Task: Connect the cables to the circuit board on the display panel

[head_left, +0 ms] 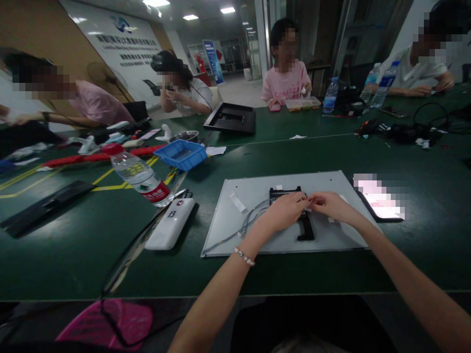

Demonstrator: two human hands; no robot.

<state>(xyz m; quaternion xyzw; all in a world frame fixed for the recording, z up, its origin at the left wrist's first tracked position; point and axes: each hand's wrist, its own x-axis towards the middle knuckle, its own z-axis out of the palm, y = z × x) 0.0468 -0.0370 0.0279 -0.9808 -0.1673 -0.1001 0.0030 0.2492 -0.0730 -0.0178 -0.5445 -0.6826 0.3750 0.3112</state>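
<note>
A flat pale panel [235,196] lies on the green table in front of me. On its middle sits a black plastic bracket [305,231], partly covered by my hands. My left hand [289,210] reaches over the bracket with its fingers closed. Touching or almost touching its fingertips, my right hand [328,203] is pinched together from the right side. A tiny whitish bit shows between the fingertips, too small to name. Thin grey cables [252,218] loop across the panel's left part, and a white strip [238,202] lies beside them.
A lit phone [380,198] lies right of the panel. To the left are a white power bank [171,224] with a black cable, a tilted water bottle [138,174] and a blue basket [182,154]. A black tray-like housing [231,118] stands farther back. Several people sit around the table.
</note>
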